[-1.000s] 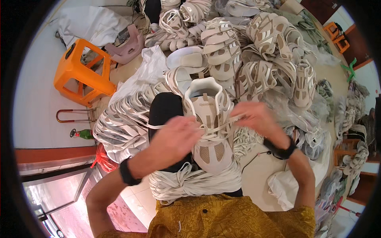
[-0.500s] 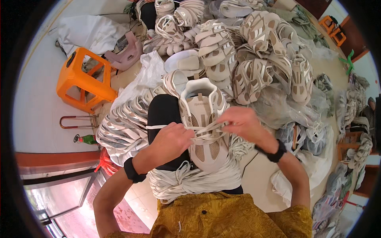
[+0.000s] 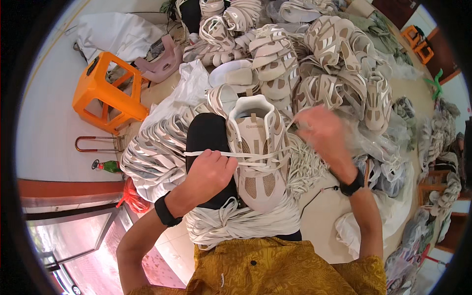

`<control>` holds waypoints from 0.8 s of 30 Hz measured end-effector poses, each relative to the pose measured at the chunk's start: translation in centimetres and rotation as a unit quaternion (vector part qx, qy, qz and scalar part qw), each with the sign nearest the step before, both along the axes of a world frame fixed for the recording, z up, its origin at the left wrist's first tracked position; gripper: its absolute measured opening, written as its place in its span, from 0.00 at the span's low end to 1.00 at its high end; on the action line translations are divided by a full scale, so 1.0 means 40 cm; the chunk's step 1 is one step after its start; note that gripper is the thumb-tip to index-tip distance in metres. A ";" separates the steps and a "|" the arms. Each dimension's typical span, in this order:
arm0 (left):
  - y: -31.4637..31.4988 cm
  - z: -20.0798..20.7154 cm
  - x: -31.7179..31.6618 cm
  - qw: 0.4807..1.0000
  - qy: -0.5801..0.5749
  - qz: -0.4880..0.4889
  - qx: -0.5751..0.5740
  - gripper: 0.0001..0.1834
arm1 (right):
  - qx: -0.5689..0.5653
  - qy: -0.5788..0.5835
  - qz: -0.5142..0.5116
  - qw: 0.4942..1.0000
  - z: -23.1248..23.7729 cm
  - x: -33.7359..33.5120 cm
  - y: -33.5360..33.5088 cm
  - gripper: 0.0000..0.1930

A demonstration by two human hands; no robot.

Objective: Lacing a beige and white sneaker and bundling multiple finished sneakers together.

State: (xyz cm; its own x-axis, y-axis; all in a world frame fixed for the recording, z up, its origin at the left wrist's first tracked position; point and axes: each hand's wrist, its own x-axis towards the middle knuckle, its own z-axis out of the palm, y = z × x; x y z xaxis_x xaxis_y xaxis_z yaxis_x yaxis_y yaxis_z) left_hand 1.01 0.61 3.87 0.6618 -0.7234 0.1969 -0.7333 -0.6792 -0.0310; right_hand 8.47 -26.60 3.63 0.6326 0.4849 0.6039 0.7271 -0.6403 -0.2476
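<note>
A beige and cream sneaker upper [image 3: 255, 194] with tan mesh panels lies toe toward me on my lap. A flat white shoelace [image 3: 258, 156] runs across its eyelets in a few rows. My left hand [image 3: 210, 172] is closed on the lace at the shoe's left side, with a free end sticking out past the fingers. Off the shoe's right side, my right hand [image 3: 322, 130] is raised and smeared by motion, so its fingers and anything in them cannot be made out. A black rounded pad [image 3: 206, 132] lies left of the shoe, partly behind my left hand.
A bundle of white laces [image 3: 246, 228] lies across my lap; more laces [image 3: 307, 167] hang right of the shoe. Stacked shoe uppers [image 3: 157, 152] stand at left, with piled uppers [image 3: 275, 59] ahead. An orange stool [image 3: 105, 93] and a green bottle [image 3: 109, 166] are at far left.
My right hand has moved up and right, away from the shoe. The lace now lies straighter across the upper. My left hand has shifted slightly left and keeps its hold.
</note>
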 end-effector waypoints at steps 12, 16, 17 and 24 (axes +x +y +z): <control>0.000 -0.031 -0.003 0.997 -0.055 0.031 0.045 0.07 | -0.052 0.042 0.154 0.986 -0.053 0.017 0.094 0.09; -0.026 -0.065 0.003 0.998 -0.046 0.046 0.025 0.07 | -0.005 0.138 0.035 0.990 -0.069 0.075 -0.066 0.09; -0.028 -0.066 0.003 0.997 -0.046 0.048 0.025 0.07 | 0.020 0.212 0.011 0.977 -0.086 0.080 -0.083 0.09; -0.075 -0.046 -0.019 0.992 0.053 0.035 -0.106 0.10 | 0.101 0.278 -0.009 0.955 -0.054 0.072 -0.053 0.10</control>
State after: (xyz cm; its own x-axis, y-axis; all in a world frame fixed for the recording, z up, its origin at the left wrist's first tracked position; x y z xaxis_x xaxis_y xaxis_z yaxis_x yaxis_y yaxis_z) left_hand 0.25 -2.38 2.01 0.7348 -0.6244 0.2650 -0.6748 -0.7123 0.1930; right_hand 11.35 -28.70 1.48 0.8902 0.3797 0.2517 0.4359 -0.5494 -0.7128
